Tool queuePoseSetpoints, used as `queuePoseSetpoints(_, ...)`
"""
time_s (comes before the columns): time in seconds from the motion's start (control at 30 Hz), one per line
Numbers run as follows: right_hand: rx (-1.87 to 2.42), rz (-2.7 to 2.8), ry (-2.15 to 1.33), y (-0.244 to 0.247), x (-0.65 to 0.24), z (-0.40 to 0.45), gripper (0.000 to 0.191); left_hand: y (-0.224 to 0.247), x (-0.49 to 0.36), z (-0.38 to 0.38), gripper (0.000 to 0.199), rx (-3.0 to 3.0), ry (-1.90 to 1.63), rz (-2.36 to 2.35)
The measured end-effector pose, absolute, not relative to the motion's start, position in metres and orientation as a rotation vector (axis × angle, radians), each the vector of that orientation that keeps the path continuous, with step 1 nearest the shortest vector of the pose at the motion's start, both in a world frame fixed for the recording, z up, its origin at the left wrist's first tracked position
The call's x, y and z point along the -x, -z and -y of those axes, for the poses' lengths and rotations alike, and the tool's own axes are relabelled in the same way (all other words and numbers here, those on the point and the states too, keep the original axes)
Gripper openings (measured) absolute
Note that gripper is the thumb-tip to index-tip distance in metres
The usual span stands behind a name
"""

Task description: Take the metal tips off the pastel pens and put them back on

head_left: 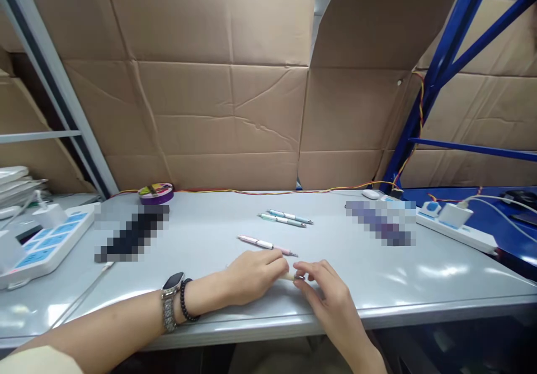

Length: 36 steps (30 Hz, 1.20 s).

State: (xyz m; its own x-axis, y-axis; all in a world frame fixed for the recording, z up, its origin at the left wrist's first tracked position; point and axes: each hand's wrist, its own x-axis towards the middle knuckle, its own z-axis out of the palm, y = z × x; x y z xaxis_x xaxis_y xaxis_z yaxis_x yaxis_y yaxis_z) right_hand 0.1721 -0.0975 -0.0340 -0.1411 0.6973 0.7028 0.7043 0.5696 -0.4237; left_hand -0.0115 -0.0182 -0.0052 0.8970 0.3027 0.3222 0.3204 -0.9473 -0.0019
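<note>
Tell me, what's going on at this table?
A person is working with both bare hands near the table's front edge. The left hand and right hand hold a slim cream piece, perhaps part of a pen, mostly hidden by fingers. Just beyond lies a pink-and-white pen; farther back, a light green pen and a light blue pen lie side by side.

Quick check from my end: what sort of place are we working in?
Probably a makeshift workstation in a workshop or storeroom: creased cardboard screens the back, a blue metal frame stands at the right, and power strips lie at both ends of the table.
</note>
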Motion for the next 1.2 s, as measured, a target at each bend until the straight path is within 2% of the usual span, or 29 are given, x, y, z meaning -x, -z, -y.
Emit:
queuePoseSetpoints(0.3,1.031,1.808,0.043,0.0337,-0.1705,0.0977,0.017,0.0018,0.0138,0.0162,0.032,3.14,0.462,0.452)
queuePoseSetpoints(0.5,1.172,1.93,-0.065,0.0292,-0.1727,0.101,0.028,0.0043,0.0125,0.0155,0.039,3.086,0.437,0.387)
queuePoseSetpoints(0.83,1.087,1.816,-0.009,0.0357,-0.1709,0.0986,0.014,0.0009,0.0095,0.0189,0.03,2.996,0.431,0.473)
queuePoseSetpoints(0.97,1.064,1.826,0.009,0.034,-0.1695,0.0996,0.016,0.0012,0.009,0.0201,0.03,2.953,0.402,0.513)
queuePoseSetpoints(1.2,0.994,1.884,0.238,0.0388,-0.1697,0.0994,0.02,0.0054,0.0092,0.0197,0.026,2.926,0.384,0.564)
